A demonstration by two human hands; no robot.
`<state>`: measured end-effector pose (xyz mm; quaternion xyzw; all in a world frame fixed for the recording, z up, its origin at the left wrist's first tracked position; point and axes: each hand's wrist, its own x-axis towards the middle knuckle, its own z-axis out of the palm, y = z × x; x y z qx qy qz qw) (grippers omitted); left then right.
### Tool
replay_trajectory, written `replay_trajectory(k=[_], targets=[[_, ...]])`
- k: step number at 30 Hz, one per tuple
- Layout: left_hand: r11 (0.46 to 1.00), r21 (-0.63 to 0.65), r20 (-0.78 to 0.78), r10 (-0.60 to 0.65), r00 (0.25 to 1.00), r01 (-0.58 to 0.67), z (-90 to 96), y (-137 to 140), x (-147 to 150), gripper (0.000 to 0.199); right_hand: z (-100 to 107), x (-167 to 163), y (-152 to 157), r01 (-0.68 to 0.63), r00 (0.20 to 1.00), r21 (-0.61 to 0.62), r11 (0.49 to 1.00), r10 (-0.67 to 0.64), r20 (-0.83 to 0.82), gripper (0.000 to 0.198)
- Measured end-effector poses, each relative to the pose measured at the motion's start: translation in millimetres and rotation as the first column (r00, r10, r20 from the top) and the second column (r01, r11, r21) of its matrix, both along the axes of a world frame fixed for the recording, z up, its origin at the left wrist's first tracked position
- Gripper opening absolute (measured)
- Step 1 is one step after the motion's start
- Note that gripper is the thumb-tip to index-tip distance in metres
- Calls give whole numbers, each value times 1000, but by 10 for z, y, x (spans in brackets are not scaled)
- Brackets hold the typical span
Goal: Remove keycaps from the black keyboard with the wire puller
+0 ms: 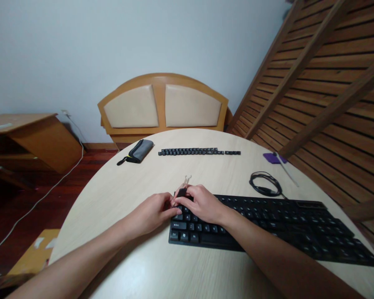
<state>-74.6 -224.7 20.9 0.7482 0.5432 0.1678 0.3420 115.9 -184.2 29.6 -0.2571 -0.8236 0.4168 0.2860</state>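
Observation:
Over the upper left corner of a black keyboard [255, 224], my two hands meet with their fingertips close together. A small two-pronged keycap puller [187, 179], its pale hooked tips pointing up and away, rises from my right hand [204, 203], which is closed around its base. By these fingers shows a small black piece [181, 192]; whether it is a keycap or part of the puller is unclear. My left hand [157, 209] is pinched beside it, thumb over the left-edge keys, and what lies between its fingers is hidden. My right forearm crosses above the keyboard.
Loose black keycaps [190, 151] lie in rows toward the table's far side. A grey pouch [140, 150] rests at the far left. On the right are a coiled black cable [266, 184], a purple item [274, 158] and a thin brush-like stick [286, 169]. The round table [134, 265] has a curved edge.

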Motion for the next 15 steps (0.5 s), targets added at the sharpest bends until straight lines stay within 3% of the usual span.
replay_trajectory(k=[7, 10, 15], targets=[[1000, 18, 17, -15, 1000, 15, 12, -25, -3, 29, -10, 12, 14, 16, 988, -172, 985, -43, -151, 18], [999, 36, 10, -15, 1000, 14, 12, -24, -3, 30, -12, 19, 11, 44, 987, -150, 988, -66, -144, 17], [1000, 13, 95, 0, 995, -1, 27, 1, 12, 26, -80, 9, 64, 209, 935, -242, 948, -266, -236, 17]])
